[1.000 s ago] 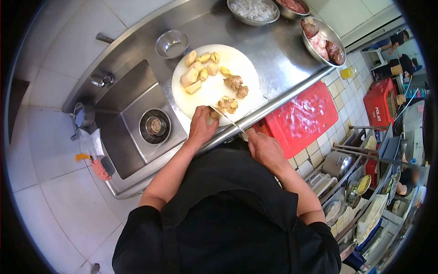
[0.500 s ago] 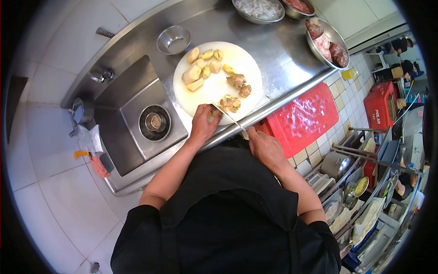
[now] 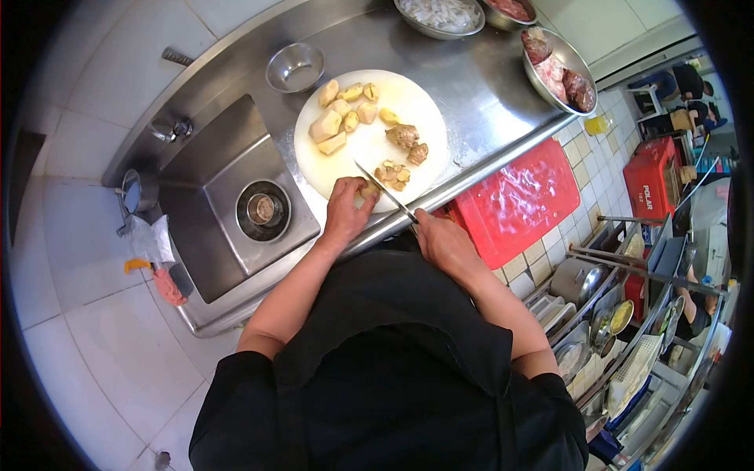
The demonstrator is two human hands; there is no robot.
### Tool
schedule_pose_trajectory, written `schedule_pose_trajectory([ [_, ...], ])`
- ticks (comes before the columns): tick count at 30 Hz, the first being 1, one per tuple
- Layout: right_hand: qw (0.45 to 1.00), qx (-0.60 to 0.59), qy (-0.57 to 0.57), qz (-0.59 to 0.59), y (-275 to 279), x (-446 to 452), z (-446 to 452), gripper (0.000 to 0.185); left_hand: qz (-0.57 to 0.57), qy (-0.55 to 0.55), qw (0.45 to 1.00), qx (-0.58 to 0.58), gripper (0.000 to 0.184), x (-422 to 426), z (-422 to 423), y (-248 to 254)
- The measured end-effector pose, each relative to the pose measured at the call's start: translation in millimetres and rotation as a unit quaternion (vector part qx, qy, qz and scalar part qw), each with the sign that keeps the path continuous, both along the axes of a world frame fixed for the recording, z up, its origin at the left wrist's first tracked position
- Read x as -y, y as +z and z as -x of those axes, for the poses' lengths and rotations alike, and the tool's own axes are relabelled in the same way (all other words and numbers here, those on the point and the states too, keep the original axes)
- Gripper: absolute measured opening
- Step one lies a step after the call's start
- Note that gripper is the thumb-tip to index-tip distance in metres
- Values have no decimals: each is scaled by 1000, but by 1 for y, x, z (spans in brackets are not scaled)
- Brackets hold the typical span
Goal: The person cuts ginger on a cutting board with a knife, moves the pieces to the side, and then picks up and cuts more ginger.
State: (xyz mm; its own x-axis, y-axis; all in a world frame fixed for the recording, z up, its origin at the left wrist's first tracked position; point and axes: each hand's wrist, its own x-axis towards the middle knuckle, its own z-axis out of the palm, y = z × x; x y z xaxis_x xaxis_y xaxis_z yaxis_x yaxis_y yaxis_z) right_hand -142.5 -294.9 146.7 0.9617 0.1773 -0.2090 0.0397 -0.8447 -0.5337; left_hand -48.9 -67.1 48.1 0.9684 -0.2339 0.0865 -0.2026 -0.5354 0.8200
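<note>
Left fingers (image 3: 345, 186) pinch a small yellowish-brown ginger piece (image 3: 369, 190); right fingers (image 3: 424, 222) grip a knife (image 3: 384, 187).

Work surface: stainless-steel counter (image 3: 479, 94), bare metal reflective, raised rim at back, sink basin (image 3: 212, 184) recessed at left end. Near front edge, lying flat: round white cutting board (image 3: 416, 102). On board, upper left: cluster of peeled ginger pieces (image 3: 326, 125), mixed sizes; one small yellow piece (image 3: 389, 117) apart from it, toward the right. Right part: unpeeled ginger knobs (image 3: 402, 136), brown; below these, a small heap of peelings (image 3: 391, 174). Behind board, left: small steel bowl (image 3: 297, 72), empty. Far right end, three steel bowls: white slices (image 3: 444, 14); raw meat (image 3: 512, 9); dark-red and pale bagged meat (image 3: 577, 90).
</note>
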Motion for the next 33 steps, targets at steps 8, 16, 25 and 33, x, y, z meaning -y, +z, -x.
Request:
schedule_pose_trajectory([
  [8, 999, -45, -8, -5, -8, -11, -22, 24, -1, -7, 1000, -22, 32, -2, -2, 2],
  [16, 996, -61, -24, -56, -19, -18, -43, 29, 4, -23, 1000, -7, 32, -5, -7, -12],
  [25, 992, -86, -48, -77, -50, -29, -66, 34, 9, -38, 999, -10, 33, -7, -9, -6],
  [33, 988, -67, -67, -123, -65, -15, -58, 35, 103, -103, 987, -61, 31, -34, -10, -21],
])
